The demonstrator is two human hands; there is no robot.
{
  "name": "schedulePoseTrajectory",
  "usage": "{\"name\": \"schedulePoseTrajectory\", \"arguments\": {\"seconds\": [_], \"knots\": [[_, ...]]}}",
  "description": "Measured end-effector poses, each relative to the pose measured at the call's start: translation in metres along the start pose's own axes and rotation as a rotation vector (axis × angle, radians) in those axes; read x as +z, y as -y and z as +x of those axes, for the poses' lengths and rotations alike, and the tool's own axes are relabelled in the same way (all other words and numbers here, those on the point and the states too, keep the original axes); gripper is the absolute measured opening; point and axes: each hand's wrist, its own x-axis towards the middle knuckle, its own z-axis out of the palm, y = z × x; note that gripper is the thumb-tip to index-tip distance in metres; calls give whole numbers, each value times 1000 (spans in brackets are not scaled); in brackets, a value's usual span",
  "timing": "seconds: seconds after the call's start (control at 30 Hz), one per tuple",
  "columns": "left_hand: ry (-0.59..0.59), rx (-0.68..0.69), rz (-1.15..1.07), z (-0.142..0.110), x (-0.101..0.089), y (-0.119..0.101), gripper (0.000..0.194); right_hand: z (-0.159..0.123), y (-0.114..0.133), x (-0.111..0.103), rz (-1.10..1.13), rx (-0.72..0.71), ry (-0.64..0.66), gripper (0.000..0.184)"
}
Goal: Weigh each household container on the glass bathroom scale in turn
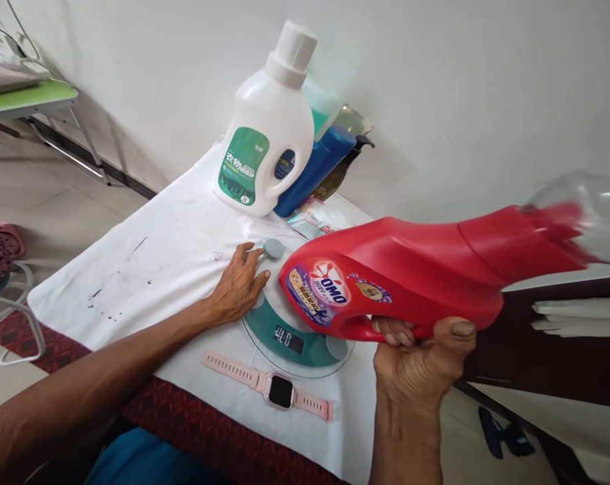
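My right hand (420, 357) is closed round the handle of a red OMO detergent bottle (400, 269). The bottle lies nearly level in the air above a round glass kitchen scale (295, 343), with its neck pointing right into a blurred clear container (588, 215). My left hand (239, 286) rests flat, fingers spread, on the scale's left edge beside a small grey cap (273, 248). The scale's display shows digits.
A white detergent jug (267, 128), a blue bottle (315, 168) and a dark bottle stand at the table's back by the wall. A pink smartwatch (269, 387) lies on the white cloth (148, 263) near the front edge. A green table (27, 101) stands far left.
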Motion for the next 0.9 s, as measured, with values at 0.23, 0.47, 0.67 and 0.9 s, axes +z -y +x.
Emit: {"name": "schedulePoseTrajectory", "arguments": {"seconds": [0.23, 0.47, 0.67, 0.9], "knots": [[35, -31, 25, 1, -1, -1, 46, 8, -6, -15, 28, -51, 101, 64], [63, -38, 39, 3, -5, -4, 46, 12, -65, -75, -130, 17, -146, 61], [83, -56, 57, 3, -7, -6, 45, -2, -107, -88, -252, 131, -224, 58], [101, -61, 68, 4, -9, -6, 47, 0, -108, -93, -268, 134, -174, 56]]}}
